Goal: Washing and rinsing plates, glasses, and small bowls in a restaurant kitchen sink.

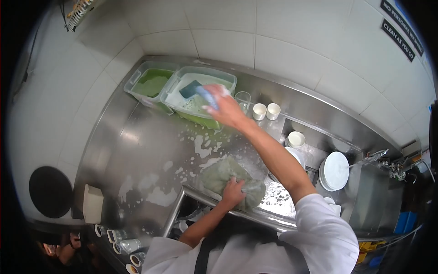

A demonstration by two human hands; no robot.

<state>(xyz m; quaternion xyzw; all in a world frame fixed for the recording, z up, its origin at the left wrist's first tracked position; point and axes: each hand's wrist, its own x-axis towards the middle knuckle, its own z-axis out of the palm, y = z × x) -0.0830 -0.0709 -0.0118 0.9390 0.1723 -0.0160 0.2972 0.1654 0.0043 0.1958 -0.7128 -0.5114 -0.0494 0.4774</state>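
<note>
My right hand (pixel 222 104) reaches over a clear plastic tub (pixel 195 114) of green, foamy liquid. It grips a blue sponge (pixel 207 97), blurred by motion, with suds on the fingers. A dark green scouring pad (pixel 190 89) shows just beyond the sponge; whether the two are joined I cannot tell. Lower down, my left hand (pixel 234 192) clutches a wet grey-green cloth (pixel 222 174), bunched by the counter's front rail. A second plastic tub (pixel 150 97) with green liquid stands left of the first. To the right of the foamy tub is a drinking glass (pixel 243 99).
Two white cups (pixel 259 111) stand near the back ledge. White bowls (pixel 296 139) and stacked white plates (pixel 336 171) sit in the sink area, where water runs from a faucet (pixel 378 156). Foam spots the steel counter (pixel 147 154). Glasses (pixel 130 246) lie lower left, near another person's arm (pixel 68 251).
</note>
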